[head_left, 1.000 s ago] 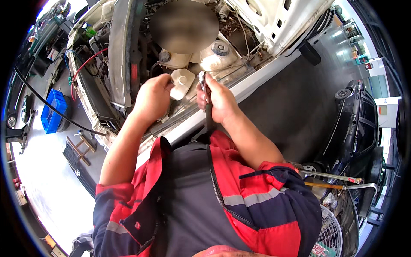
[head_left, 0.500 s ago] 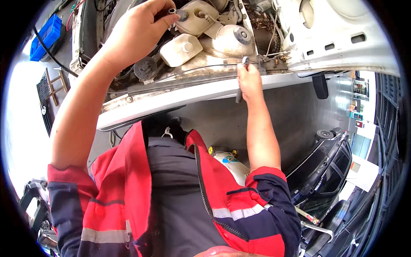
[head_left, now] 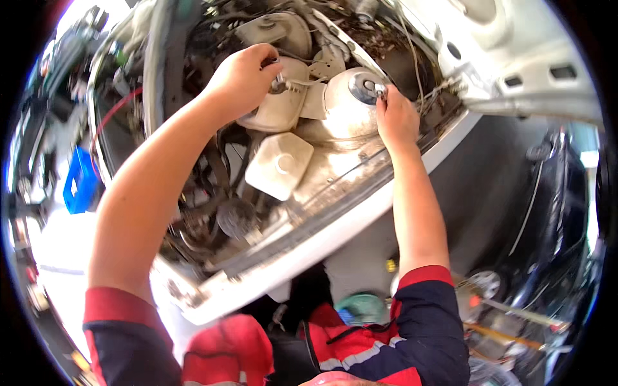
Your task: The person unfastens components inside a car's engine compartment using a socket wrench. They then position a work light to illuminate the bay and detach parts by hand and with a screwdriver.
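While head view shows an open engine bay (head_left: 193, 212):
L hand (head_left: 241, 77): fingers curled tight on small metal fitting (head_left: 278, 82), held at fingertips, just above white reservoir (head_left: 278, 106).
R hand (head_left: 396, 116): fingertips pinched on small metal part (head_left: 380, 91) at cap of round white tank (head_left: 347, 103); rest of grip hidden.
Square white cap (head_left: 278, 164): below both hands, untouched.
Vs 0.5 s ago: R hand up off bumper edge to tank; L hand lower in frame, same grip.
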